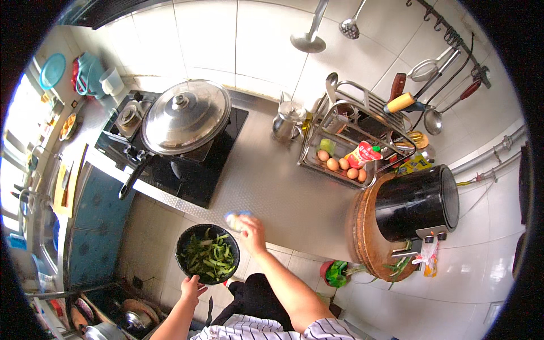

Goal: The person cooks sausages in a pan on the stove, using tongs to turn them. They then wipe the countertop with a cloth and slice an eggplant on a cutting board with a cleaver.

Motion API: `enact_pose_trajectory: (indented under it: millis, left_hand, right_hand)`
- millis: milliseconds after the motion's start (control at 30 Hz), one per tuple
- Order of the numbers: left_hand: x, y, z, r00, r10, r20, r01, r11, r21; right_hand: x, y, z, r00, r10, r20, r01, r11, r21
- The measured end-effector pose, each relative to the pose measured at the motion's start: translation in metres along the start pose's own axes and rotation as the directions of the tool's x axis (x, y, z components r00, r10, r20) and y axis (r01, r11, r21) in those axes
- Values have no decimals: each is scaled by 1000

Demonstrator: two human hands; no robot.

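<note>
My left hand [192, 290] grips the near rim of a round black bowl [180, 255]. Sliced green vegetable strips [210, 255] lie inside the bowl, which I hold beyond the front edge of the stainless steel counter [263, 187]. Over that same edge, just right of the bowl, is my right hand [253, 233]. Its fingers are closed on a small pale and blue cloth-like thing [234, 221], too blurred to name exactly. Whether it touches the counter I cannot tell.
A lidded wok [187, 123] sits on the gas stove [191, 178], its handle jutting forward. A metal rack [361, 114], eggs [344, 163] and a steel pot [289, 119] stand at the back. To the right, a black appliance [412, 204] rests on a thick wooden chopping block [361, 233].
</note>
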State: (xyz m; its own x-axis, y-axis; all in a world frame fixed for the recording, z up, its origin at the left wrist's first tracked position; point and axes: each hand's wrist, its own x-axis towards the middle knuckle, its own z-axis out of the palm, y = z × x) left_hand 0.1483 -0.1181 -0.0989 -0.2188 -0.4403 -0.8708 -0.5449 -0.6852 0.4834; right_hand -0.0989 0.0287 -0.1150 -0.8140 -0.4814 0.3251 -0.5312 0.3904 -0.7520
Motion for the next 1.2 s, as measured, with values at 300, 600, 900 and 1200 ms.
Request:
enact_pose_trajectory:
  millis: [300,600,900,1200]
  left_hand:
    - [0,3,-2,1000,-31,-1,31,999,26]
    - [-8,10,2,991,-118,-60,118,993,-5]
    - [0,6,8,982,-162,-97,155,986,-68]
    - [5,8,20,981,-144,-127,136,988,-69]
  right_hand:
    - [71,112,-165,659,460,-595,-267,883,387]
    - [81,133,-155,940,192,-283,-240,960,-143]
    - [15,162,-245,669,329,-666,-571,802,-177]
    - [95,92,-100,962,151,-226,-244,845,-477]
